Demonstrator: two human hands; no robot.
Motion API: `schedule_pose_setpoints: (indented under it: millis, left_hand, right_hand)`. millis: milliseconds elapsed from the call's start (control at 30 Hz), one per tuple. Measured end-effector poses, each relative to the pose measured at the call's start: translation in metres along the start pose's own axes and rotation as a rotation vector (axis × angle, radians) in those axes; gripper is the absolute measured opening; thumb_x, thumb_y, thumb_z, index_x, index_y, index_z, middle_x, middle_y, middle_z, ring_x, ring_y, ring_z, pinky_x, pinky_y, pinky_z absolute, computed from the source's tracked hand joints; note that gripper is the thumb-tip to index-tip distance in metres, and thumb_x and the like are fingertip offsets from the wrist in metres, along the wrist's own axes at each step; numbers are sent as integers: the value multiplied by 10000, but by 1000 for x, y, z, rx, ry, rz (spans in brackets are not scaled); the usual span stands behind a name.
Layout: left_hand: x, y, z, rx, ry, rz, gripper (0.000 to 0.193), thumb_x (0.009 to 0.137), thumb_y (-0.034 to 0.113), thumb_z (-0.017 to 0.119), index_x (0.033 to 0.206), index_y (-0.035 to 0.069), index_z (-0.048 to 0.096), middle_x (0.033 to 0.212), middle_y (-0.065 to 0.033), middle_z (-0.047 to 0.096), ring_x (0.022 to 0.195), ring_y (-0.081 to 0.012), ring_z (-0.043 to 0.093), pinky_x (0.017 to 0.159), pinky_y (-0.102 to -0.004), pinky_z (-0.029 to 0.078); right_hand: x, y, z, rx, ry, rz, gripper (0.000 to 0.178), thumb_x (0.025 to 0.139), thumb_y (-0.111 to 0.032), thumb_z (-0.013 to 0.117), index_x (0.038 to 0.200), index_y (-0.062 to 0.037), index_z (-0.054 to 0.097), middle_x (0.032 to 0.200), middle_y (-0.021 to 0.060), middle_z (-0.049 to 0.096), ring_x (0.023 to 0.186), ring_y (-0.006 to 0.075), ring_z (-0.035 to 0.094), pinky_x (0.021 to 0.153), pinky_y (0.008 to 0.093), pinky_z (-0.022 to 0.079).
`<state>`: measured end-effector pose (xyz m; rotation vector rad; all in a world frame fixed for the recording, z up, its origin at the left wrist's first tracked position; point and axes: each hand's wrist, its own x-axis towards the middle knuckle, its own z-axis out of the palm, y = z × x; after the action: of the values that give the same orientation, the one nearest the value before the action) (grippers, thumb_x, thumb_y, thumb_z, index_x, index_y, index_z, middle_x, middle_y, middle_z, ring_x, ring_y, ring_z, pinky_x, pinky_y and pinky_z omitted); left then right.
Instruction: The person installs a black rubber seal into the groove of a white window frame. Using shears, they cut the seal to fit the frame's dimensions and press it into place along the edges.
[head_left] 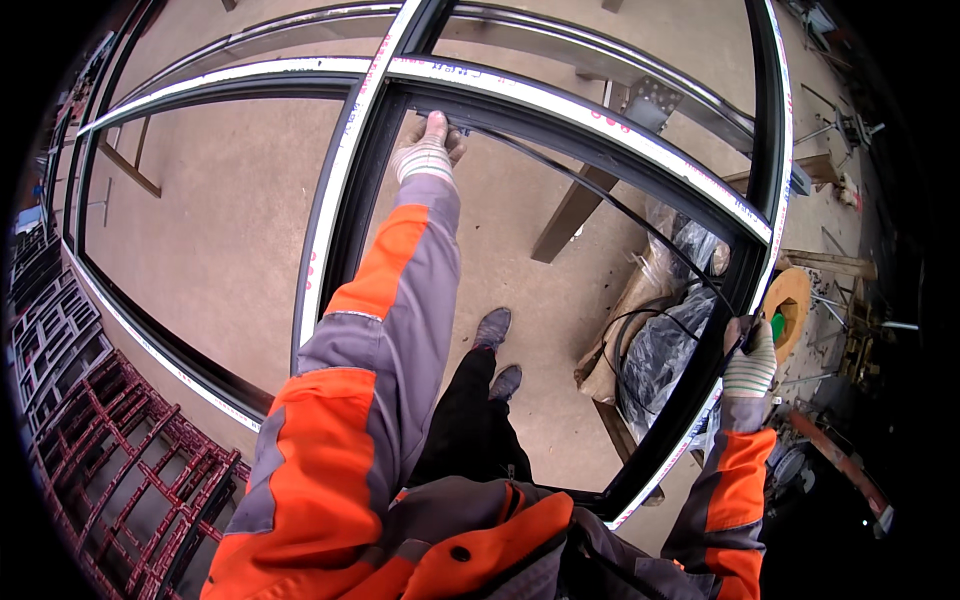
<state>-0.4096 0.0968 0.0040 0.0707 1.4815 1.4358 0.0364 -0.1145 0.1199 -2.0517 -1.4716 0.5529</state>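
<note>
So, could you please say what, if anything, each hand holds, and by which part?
The left hand appears to pinch the thin black flexible strip near its upper end; whether the right hand grips it is unclear.

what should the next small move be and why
Perhaps slide the left hand slightly rightward, pressing the black strip to the frame's upper bar: that hand is near the bar's left end, while the strip's middle appears to hang apart from the bar on its way toward the right hand.

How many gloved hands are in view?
2: the left hand near an inner corner of the frame, the right hand at its right side. No others show.
</note>
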Motion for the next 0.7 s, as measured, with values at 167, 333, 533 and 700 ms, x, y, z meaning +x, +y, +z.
schedule_pose_setpoints:
  millis: [167,333,533,700]
  left_hand:
    - [2,0,3,-16,37,27,276,903,163,706,1125,53,584,836,-51,667,682,-140,638,647,-316,563]
    - [2,2,0,-10,38,37,281,900,174,712,1116,50,582,832,-49,668,673,-128,630,630,-300,562]
    - [5,1,3,-24,20,37,277,903,204,712,1095,50,585,819,-48,663,646,-119,616,612,-293,559]
    - [7,-4,3,-43,33,85,271,908,217,706,1065,29,590,793,-62,654,616,-119,603,564,-282,556]
  right_hand:
    - [4,11,7,36,8,17,100,926,-64,654,986,-29,581,850,2,597,766,78,521,731,224,448]
    - [7,15,16,68,19,52,97,928,-72,655,980,-31,584,854,-7,597,774,75,522,737,224,447]
    - [7,16,19,128,9,159,94,933,-83,653,987,-44,588,841,-22,582,767,59,514,726,208,435]
    - [9,17,23,129,-4,139,104,934,-92,658,994,-48,585,841,-27,574,763,56,510,721,209,434]
